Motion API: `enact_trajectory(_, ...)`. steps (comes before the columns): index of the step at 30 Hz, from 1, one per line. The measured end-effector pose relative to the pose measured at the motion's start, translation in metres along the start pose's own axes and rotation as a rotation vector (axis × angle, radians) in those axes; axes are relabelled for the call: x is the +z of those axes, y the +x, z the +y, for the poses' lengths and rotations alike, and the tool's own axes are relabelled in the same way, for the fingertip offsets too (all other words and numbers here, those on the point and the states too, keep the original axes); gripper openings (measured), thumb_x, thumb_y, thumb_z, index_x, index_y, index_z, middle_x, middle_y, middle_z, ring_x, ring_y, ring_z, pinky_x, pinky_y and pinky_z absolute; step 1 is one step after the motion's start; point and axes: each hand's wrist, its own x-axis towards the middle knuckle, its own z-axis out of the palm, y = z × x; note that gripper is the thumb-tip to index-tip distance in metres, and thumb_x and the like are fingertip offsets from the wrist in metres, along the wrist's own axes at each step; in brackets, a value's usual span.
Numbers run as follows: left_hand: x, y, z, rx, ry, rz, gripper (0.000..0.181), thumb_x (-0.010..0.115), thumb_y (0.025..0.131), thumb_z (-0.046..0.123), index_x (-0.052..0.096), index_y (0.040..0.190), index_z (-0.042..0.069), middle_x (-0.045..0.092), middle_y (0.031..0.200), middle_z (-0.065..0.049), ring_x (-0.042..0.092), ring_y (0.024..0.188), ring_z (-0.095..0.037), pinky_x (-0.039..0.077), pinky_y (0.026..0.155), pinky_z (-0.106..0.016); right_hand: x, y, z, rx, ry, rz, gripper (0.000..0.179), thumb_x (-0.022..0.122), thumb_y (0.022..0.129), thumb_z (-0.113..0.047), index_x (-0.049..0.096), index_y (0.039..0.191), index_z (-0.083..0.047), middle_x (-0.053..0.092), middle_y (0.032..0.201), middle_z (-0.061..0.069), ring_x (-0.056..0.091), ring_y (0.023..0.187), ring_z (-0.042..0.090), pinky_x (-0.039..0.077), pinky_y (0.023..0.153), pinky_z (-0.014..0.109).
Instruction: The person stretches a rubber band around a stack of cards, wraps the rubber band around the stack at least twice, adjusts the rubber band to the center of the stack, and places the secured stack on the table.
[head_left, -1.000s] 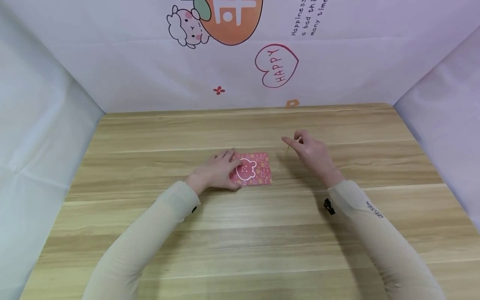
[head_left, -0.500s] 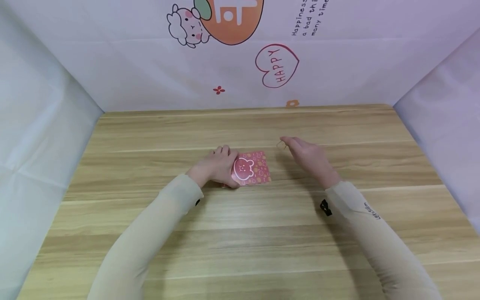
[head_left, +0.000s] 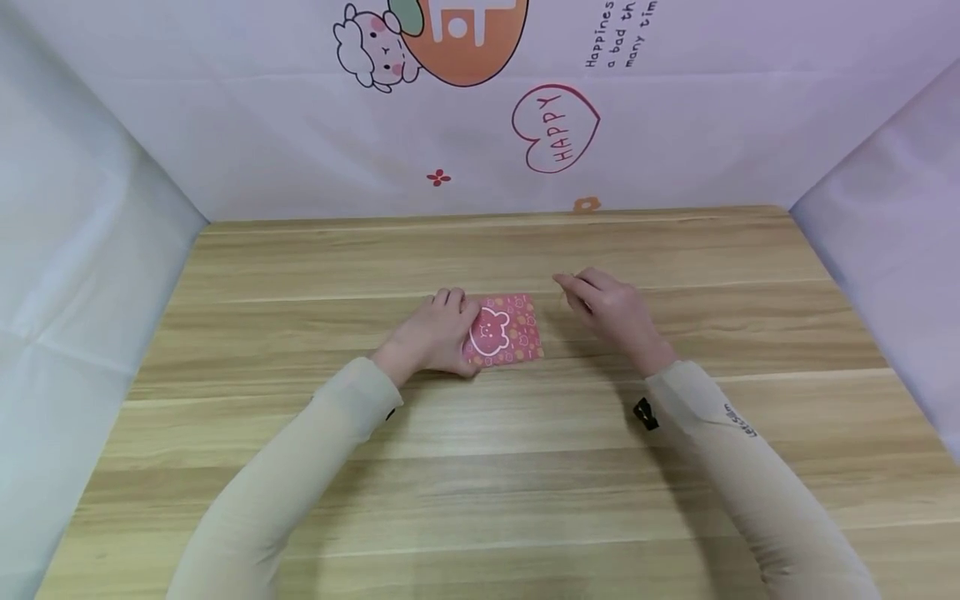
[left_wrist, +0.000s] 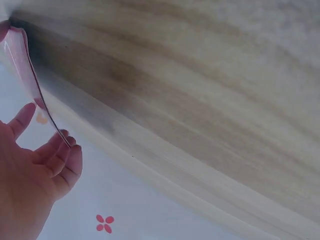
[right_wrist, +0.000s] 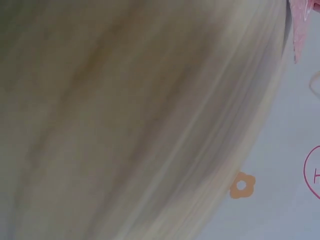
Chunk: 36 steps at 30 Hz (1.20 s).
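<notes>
In the head view, both arms reach in from the near side, wrapped in soft cream sleeves (head_left: 255, 492). The left hand (head_left: 437, 335) spans the left end of a pink card (head_left: 510, 331), thumb at the near edge and fingers at the far edge, holding it between them. The right hand (head_left: 611, 310) is raised well apart from the card on the right, its fingers bent and drawn together toward the left. The card sits slightly left of the middle of the wood-grained table (head_left: 480, 500); it is squarish, with a white-outlined bear face and small orange and white motifs. White fabric (head_left: 285, 142) rises beyond the far edge.

In the left wrist view, the left fingertips meet the card's thin, dark-lined edge; it bows gently.

In the right wrist view, the right hand's pinch is outside the frame. A thin tan loop (right_wrist: 312, 88) shows beside an orange flower print (right_wrist: 242, 185); the card's pink corner hangs pointed.
</notes>
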Motion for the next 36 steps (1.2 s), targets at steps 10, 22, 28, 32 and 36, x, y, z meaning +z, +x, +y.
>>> enact_trajectory(10, -0.0014, -0.0017, 0.0019, 0.017, 0.005, 0.006, 0.083, 0.063, 0.075, 0.057, 0.036, 0.141, 0.014, 0.037, 0.144, -0.022, 0.037, 0.134, -0.037, 0.039, 0.109, -0.052, 0.0006, -0.0027, 0.0, 0.202, 0.12, 0.007, 0.026, 0.057, 0.088, 0.004, 0.064, 0.113, 0.003, 0.071, 0.086, 0.016, 0.063, 0.063, 0.019, 0.051, 0.05, 0.029)
enact_trajectory(22, 0.0045, -0.001, -0.0021, 0.063, -0.058, -0.002, 0.081, 0.061, 0.079, 0.053, 0.03, 0.148, 0.023, 0.02, 0.155, -0.022, 0.025, 0.141, -0.039, 0.035, 0.112, -0.051, 0.0039, 0.0002, -0.0009, 0.28, 0.289, 0.014, 0.038, 0.054, 0.088, 0.009, 0.05, 0.125, 0.011, 0.058, 0.113, 0.025, 0.068, 0.089, 0.029, 0.059, 0.072, 0.031)
enact_trajectory(28, 0.0043, -0.0014, -0.0036, 0.066, -0.082, 0.014, 0.082, 0.061, 0.08, 0.055, 0.03, 0.148, 0.021, 0.022, 0.153, -0.022, 0.024, 0.142, -0.038, 0.031, 0.116, -0.049, 0.0026, 0.0014, -0.0008, 0.351, 0.26, -0.047, 0.04, 0.057, 0.089, 0.002, 0.049, 0.129, 0.006, 0.058, 0.119, 0.023, 0.065, 0.07, 0.024, 0.054, 0.056, 0.028)
enact_trajectory(32, 0.004, -0.0018, -0.0043, 0.087, -0.028, 0.086, 0.086, 0.058, 0.08, 0.058, 0.032, 0.146, 0.01, 0.029, 0.15, -0.021, 0.029, 0.139, -0.036, 0.03, 0.117, -0.044, 0.0018, 0.0022, -0.0021, 0.392, 0.225, -0.109, 0.045, 0.064, 0.088, -0.009, 0.049, 0.129, 0.003, 0.06, 0.116, 0.019, 0.055, 0.058, 0.015, 0.051, 0.053, 0.025)
enact_trajectory(36, 0.0037, -0.0022, -0.0049, 0.112, 0.052, 0.205, 0.082, 0.056, 0.08, 0.061, 0.039, 0.137, 0.005, 0.034, 0.146, -0.022, 0.034, 0.136, -0.037, 0.032, 0.116, -0.046, 0.0016, 0.0026, -0.0035, 0.471, 0.258, -0.12, 0.047, 0.067, 0.086, -0.012, 0.044, 0.124, 0.004, 0.062, 0.103, 0.016, 0.043, 0.051, 0.007, 0.038, 0.045, 0.016)
